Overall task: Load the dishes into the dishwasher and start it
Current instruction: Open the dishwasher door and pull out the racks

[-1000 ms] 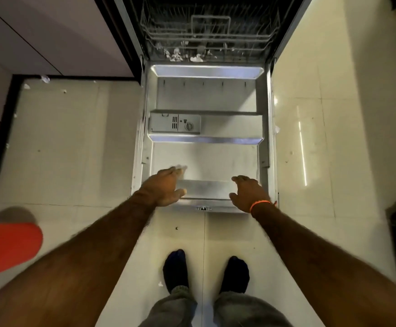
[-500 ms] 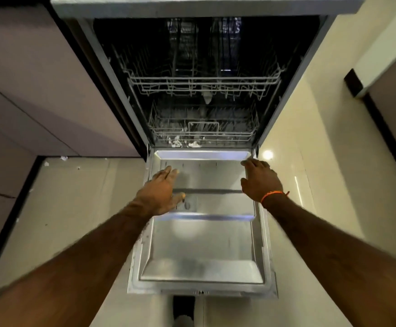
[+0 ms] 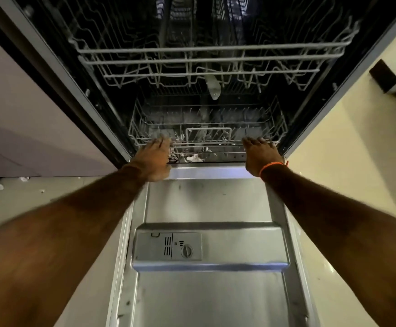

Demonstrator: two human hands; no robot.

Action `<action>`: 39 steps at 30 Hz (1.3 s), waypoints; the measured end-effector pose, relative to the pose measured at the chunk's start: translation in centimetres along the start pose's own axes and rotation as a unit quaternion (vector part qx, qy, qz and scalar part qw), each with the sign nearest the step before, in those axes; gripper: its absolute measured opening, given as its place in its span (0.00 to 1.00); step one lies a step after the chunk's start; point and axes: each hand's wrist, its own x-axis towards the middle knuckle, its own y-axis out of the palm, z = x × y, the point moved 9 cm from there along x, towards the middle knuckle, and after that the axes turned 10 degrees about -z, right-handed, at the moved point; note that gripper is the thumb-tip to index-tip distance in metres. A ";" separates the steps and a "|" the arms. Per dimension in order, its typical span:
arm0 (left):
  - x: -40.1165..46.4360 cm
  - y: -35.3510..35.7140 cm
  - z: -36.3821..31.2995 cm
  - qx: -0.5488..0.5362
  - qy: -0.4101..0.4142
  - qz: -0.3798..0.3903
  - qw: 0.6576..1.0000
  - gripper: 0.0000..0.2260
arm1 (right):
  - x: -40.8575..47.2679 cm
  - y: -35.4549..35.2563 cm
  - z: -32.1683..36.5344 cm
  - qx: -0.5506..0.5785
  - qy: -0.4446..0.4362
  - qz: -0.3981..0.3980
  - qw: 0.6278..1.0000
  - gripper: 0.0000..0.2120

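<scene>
One dishwasher stands open, with two wire racks inside and one door folded down flat in front. The upper rack and the lower rack are both pale grey wire and carry no dishes; a few whitish scraps lie at the front lip under the lower rack. The tub behind the racks is dark, and a pale spray arm tip hangs beneath the upper rack. The door shows its brushed steel inner face, with a single detergent dispenser on its left part, bearing a slotted vent and a round knob. Two hands reach forward to the front edge of the lower rack. The left hand lies palm down with fingers stretched toward the rack's left front corner, the fingertips at the wire; whether they curl round it cannot be told. The right hand is also palm down, fingers extended and touching the rack's right front rail, with an orange band round its wrist. Pale floor tiles flank the door on both sides, and a cabinet front stands to the left.
</scene>
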 end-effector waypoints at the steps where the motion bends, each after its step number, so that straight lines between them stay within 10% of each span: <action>1: 0.9 0.9 0.4 0.012 -0.002 0.004 1.000 0.41 | 0.5 0.3 -0.1 -0.004 0.000 -0.018 1.000 0.32; 10: -0.8 3.5 1.3 0.042 0.013 0.000 0.999 0.35 | -3.0 -1.9 1.4 -0.046 -0.033 -0.113 0.992 0.14; 23: -20.0 3.5 -4.7 -0.062 0.071 0.118 0.989 0.16 | -24.0 1.6 1.7 -0.014 -0.049 0.050 0.997 0.18; 39: -38.7 8.0 -7.8 -0.082 -0.003 0.191 0.978 0.17 | -43.1 4.5 2.9 0.023 -0.007 0.145 0.989 0.14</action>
